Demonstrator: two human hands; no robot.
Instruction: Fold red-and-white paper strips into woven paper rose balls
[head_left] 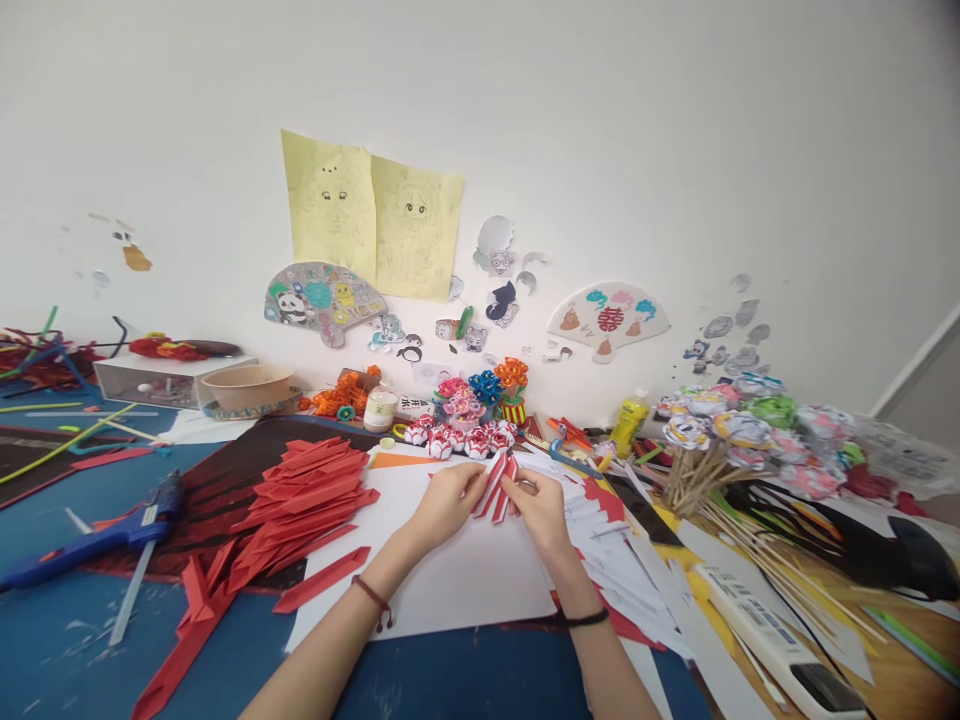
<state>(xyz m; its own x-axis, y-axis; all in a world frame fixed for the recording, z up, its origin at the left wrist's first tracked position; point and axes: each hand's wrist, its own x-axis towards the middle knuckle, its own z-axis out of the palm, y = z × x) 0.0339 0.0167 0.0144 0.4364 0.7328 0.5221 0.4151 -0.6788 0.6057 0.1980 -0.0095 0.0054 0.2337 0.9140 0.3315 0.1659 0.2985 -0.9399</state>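
Note:
Both hands pinch a small bundle of folded red and white paper strips above a white paper sheet. My left hand grips its left edge between thumb and fingers. On the right side, my right hand is closed on the same bundle. A heap of folded red paper strips lies left of the sheet, with one loose red strip overlapping its edge. White paper strips are piled to the right. Just beyond the hands sit several small red-and-white paper flowers.
A blue glue gun lies at the left. At the right are paper flowers on sticks, a yellow bottle and a white device with a label. A beige bowl and a white bottle stand near the wall.

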